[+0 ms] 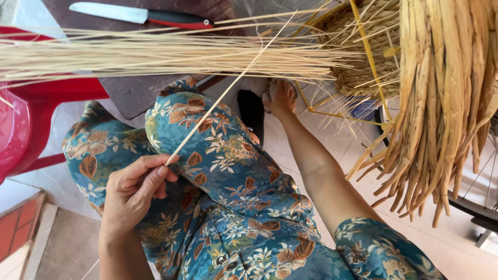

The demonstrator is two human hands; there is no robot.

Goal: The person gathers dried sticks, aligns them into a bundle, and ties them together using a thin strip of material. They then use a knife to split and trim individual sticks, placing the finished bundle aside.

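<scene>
My left hand (134,187) rests on my lap and pinches the lower end of a long thin pale reed (228,91) that slants up to the right. My right hand (281,98) reaches forward and down, its fingers closed among the ends of a bundle of pale reeds (155,54) lying across a dark board. What the right hand's fingers grip is partly hidden by the stalks. A half-woven straw basket on a yellow wire frame (363,46) stands just right of that hand.
A knife with a red and black handle (140,14) lies on the dark board at the top. A red plastic chair (31,103) is at the left. Broad dried straw strands (441,114) hang at the right above the tiled floor.
</scene>
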